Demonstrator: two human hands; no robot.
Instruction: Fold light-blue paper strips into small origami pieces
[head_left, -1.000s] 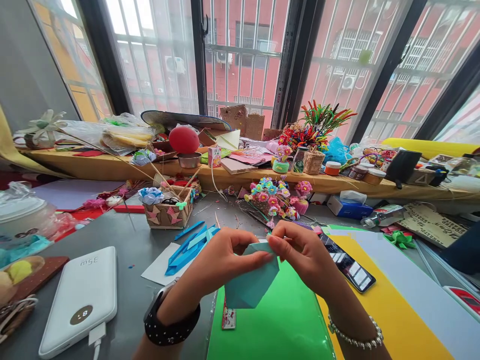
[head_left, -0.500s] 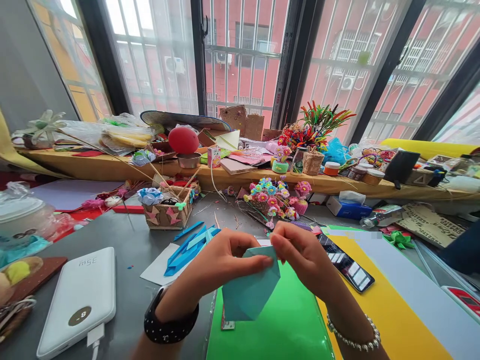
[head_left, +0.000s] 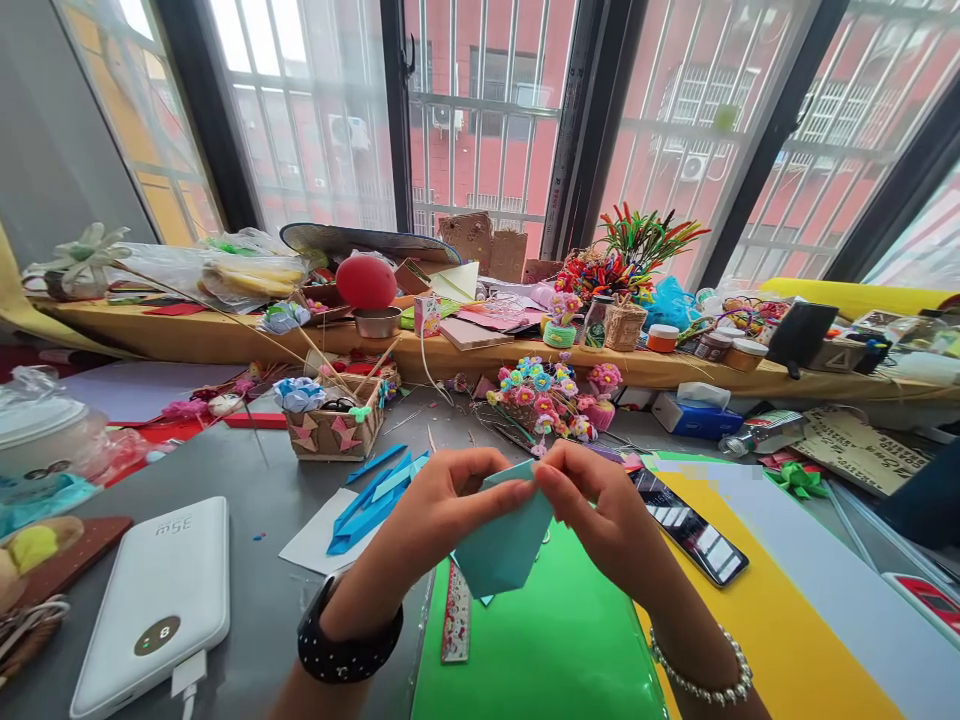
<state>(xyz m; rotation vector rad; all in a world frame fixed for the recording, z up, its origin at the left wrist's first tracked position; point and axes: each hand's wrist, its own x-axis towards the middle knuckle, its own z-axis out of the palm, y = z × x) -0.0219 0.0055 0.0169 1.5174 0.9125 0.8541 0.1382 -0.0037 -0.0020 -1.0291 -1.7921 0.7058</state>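
Note:
A folded piece of light blue paper (head_left: 501,552) is held up between both hands, over a green plastic folder (head_left: 555,640). My left hand (head_left: 450,510) is closed on the paper's left and upper side, thumb lying along its top. With thumb and fingers pinched, my right hand (head_left: 592,495) grips the upper right corner. Part of the paper is hidden behind the fingers. Below it on the folder lies a patterned ruler (head_left: 456,615). Beyond my left hand, folded blue paper strips (head_left: 375,500) rest on a white sheet (head_left: 307,540).
A white power bank (head_left: 161,590) with a cable lies at left. On the right, a phone (head_left: 694,530) rests on yellow paper (head_left: 780,620). A cardboard box (head_left: 337,435) and colourful craft flowers (head_left: 540,395) stand behind, before a cluttered shelf (head_left: 487,355).
Both hands have shifted slightly, and the light blue paper has moved up and tilted, uncovering more of the ruler. The grip on the paper stays.

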